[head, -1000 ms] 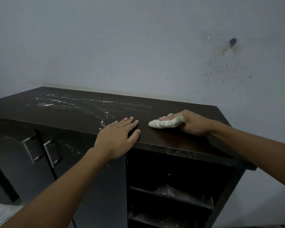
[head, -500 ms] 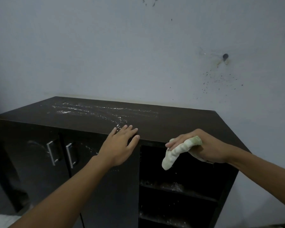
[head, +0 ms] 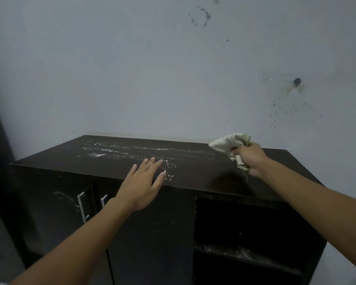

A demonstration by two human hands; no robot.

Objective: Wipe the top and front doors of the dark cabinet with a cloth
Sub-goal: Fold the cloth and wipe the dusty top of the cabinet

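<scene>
The dark cabinet (head: 193,161) stands against a pale wall, its top streaked with white dust toward the left and middle. My left hand (head: 144,182) lies flat with straight fingers on the front edge of the top. My right hand (head: 250,159) grips a crumpled pale cloth (head: 230,142) and holds it lifted above the right part of the top. Two closed front doors with metal handles (head: 83,206) are on the left, smeared with dust.
The cabinet's right side is an open compartment (head: 245,227) with a dusty shelf (head: 240,254). The wall (head: 173,79) behind carries dark stains and specks. A dark upright edge shows at the far left.
My right hand has risen from in front of the open compartment to above the cabinet top, with the cloth now flared upward. The view has pulled back and tilted up. My left hand stayed put.
</scene>
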